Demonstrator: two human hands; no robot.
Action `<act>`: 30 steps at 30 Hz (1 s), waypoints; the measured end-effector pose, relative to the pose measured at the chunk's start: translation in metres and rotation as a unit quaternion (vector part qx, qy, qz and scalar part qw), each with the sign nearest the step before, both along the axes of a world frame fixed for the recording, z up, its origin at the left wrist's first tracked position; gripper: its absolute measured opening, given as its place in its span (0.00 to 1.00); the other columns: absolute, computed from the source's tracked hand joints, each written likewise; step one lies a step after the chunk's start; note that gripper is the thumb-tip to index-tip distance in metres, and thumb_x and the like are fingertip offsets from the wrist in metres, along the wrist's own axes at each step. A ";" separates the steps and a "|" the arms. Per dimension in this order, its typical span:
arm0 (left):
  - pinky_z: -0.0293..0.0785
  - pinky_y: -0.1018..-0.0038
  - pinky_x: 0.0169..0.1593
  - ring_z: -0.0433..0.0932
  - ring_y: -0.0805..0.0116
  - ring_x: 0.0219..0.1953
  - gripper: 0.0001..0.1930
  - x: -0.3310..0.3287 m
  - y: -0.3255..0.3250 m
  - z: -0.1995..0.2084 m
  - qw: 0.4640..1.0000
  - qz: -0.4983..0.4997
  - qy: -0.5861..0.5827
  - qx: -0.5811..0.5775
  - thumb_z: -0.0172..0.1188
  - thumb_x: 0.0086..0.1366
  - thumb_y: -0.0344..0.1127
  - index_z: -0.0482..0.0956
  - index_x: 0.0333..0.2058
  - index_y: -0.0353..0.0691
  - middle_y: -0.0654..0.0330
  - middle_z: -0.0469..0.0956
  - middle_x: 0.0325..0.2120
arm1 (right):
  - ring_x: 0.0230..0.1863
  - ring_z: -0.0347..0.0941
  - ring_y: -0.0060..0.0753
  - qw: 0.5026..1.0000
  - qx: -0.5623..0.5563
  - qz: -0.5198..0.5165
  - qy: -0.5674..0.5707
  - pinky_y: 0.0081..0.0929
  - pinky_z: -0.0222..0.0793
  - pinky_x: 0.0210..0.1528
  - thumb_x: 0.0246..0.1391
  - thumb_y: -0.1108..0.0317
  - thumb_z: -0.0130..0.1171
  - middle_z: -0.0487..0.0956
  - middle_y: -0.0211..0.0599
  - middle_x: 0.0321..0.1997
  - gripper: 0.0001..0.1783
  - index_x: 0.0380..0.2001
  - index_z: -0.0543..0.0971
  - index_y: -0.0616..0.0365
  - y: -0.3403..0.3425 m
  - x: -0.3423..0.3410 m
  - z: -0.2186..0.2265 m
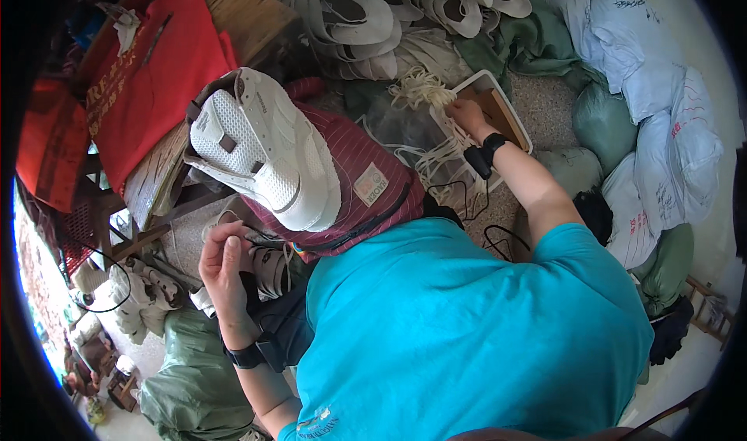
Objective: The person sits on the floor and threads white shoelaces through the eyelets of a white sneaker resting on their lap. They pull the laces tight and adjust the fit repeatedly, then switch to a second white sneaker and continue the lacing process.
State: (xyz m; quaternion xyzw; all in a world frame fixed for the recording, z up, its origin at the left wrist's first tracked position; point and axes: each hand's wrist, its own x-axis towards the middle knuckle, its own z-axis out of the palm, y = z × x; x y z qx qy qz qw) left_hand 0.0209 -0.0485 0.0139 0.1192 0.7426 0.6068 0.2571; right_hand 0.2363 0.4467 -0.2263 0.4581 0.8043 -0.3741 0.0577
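A white mesh shoe upper (299, 157), unlaced with its tongue showing, rests on the maroon striped apron (373, 157) over my lap. My left hand (223, 263) hovers beside the shoe's near left side; its fingers are loosely bent, the thumb stands apart, and nothing shows in them. Over to the right, my right hand (465, 117) reaches to a bundle of cream shoelaces (422, 89). Its fingers are closed on some of the laces, though the fingertips are partly hidden. Loose lace strands hang from there beside a white plastic tray (523, 136).
Rows of shoe uppers (350, 21) are piled at the back. A wooden bench (253, 13) with red cloth (167, 75) stands at the left. White sacks (634, 52) line the right side. Black cables (498, 235) lie near my right side; a green sack (187, 371) sits lower left.
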 end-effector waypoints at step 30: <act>0.65 0.72 0.49 0.68 0.67 0.40 0.06 -0.002 0.027 0.030 0.935 -0.162 0.316 -0.015 0.56 0.67 0.31 0.82 0.35 0.39 0.64 0.74 0.31 | 0.36 0.75 0.42 0.794 0.522 0.307 0.053 0.34 0.69 0.39 0.53 0.69 0.53 0.78 0.35 0.28 0.06 0.26 0.75 0.58 -0.087 -0.139 0.253</act>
